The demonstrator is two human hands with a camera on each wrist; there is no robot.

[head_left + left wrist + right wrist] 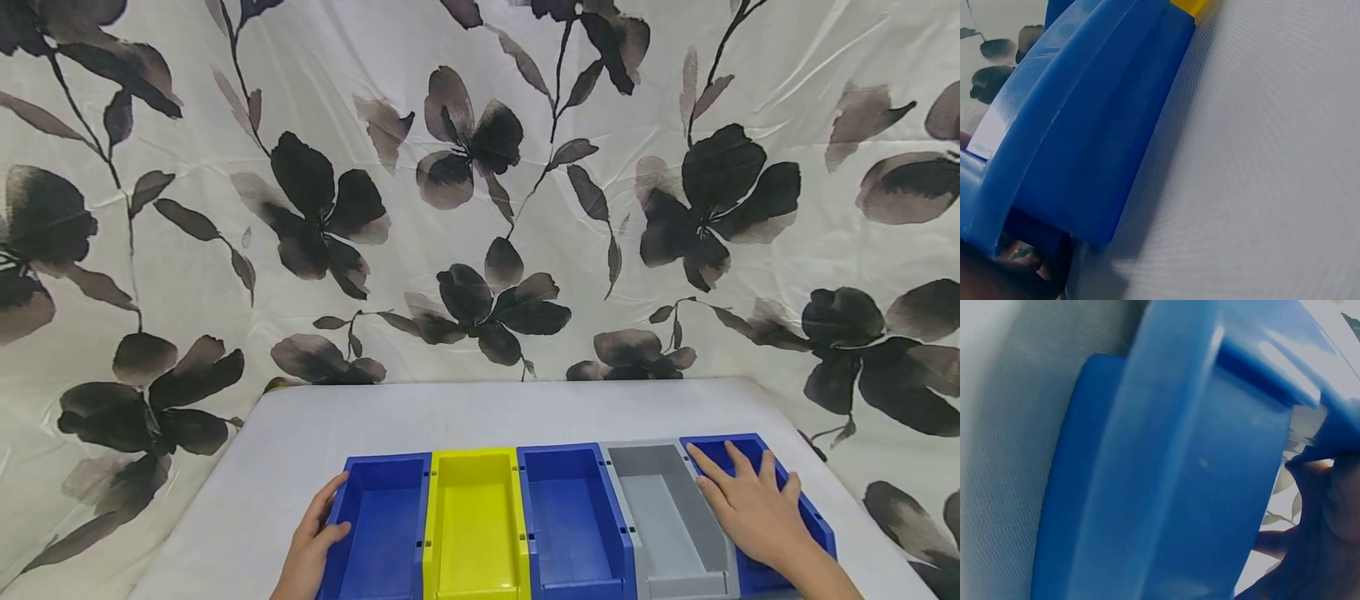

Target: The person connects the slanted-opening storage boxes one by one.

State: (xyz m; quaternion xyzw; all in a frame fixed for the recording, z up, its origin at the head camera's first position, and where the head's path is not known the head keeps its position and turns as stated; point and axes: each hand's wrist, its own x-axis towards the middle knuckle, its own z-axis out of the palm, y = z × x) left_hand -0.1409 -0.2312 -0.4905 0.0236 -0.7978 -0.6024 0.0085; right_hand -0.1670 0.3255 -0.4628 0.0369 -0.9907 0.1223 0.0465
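A row of open-front storage bins crosses the near part of the table. From left to right stand a blue bin (pixel 381 533), a yellow bin (pixel 474 525), a second blue bin (pixel 573 525), a grey bin (pixel 663 517) and a third blue bin (pixel 808 521). My left hand (pixel 309 537) grips the outer side of the leftmost blue bin, thumb over its rim. Spread across the rightmost blue bin is my right hand (pixel 757 508), its fingers extended and some reaching the wall beside the grey bin. Close blue plastic (pixel 1085 125) fills much of the left wrist view.
A white-covered table (pixel 510 412) extends behind the bins and to both sides. Behind it hangs a pale curtain (pixel 525 217) printed with dark flowers.
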